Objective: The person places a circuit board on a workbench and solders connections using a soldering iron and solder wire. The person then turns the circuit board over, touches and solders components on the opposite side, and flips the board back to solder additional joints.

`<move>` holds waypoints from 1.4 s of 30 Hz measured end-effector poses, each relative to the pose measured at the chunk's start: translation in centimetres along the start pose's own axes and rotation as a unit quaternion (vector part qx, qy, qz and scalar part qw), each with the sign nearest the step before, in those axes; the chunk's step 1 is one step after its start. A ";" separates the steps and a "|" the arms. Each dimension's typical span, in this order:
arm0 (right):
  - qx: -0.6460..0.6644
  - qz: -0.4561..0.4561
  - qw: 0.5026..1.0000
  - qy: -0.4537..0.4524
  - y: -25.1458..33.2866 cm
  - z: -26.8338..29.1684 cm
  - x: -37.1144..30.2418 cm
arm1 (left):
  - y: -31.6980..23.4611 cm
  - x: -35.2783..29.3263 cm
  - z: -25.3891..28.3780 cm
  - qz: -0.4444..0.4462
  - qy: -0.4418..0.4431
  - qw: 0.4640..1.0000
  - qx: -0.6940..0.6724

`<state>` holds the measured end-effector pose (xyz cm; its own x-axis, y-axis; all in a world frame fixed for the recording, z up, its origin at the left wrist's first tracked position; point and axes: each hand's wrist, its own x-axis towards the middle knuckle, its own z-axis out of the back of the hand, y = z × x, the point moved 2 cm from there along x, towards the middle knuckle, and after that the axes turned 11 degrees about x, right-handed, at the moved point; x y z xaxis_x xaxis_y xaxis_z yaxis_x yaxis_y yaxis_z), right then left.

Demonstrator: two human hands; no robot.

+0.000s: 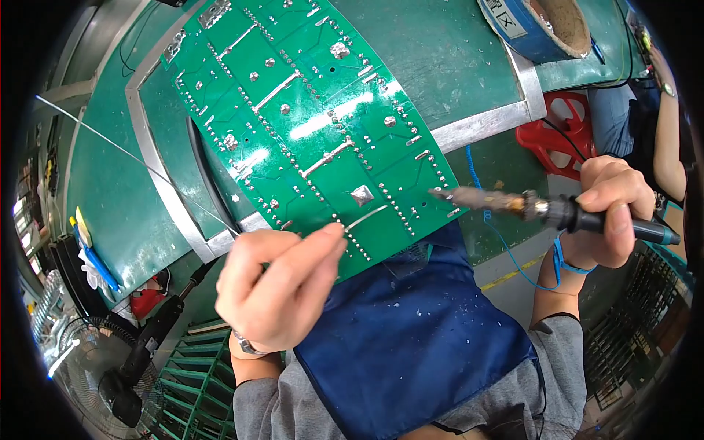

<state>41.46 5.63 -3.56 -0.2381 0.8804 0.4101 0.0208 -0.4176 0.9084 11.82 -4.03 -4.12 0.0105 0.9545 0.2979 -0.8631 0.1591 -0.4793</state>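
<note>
A large green circuit board [323,95] lies in front of me, dotted with shiny solder joints and silvery solder strips. Between the thumb and fingers of my left hand [282,290] is a thin solder wire [139,163]. It comes in from the far left, and its short end sticks out over the near part of the board. At the right, my right hand [616,213] is wrapped round the dark handle of a soldering iron [535,207]. The iron's tip points left, over or just beside the board's right edge; whether it touches cannot be told.
The board rests on a green bench with a metal frame [480,134]. Back right stands a blue round container [539,33]; beyond the bench are a red stool [561,132] and another person's arm [666,132]. A fan [99,367] and green rack [198,385] stand at lower left.
</note>
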 end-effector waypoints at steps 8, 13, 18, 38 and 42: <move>-0.190 0.046 0.935 -0.296 -1.8 2.1 0.8 | 4.8 0.4 0.4 0.101 -0.142 0.984 -0.023; -0.318 0.038 0.910 -0.263 -2.3 1.0 1.9 | 8.0 0.1 -0.8 0.116 -0.193 0.974 -0.039; -0.340 0.004 0.901 -0.271 -1.6 1.0 2.3 | 8.9 -0.1 -1.8 0.137 -0.185 0.972 -0.048; -0.080 -0.038 0.994 0.057 -0.7 -3.3 4.6 | 2.1 3.6 -1.1 -0.024 0.004 0.999 -0.021; -0.086 -0.039 0.993 0.067 -0.8 -3.3 4.8 | 2.1 3.7 -1.3 -0.040 -0.010 0.999 -0.012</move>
<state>37.05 9.45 -2.63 -0.3600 0.8787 0.3136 -0.1665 -0.3912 0.9051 10.66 0.12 -5.09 0.0698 0.9333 0.3523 -0.8470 0.2420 -0.4734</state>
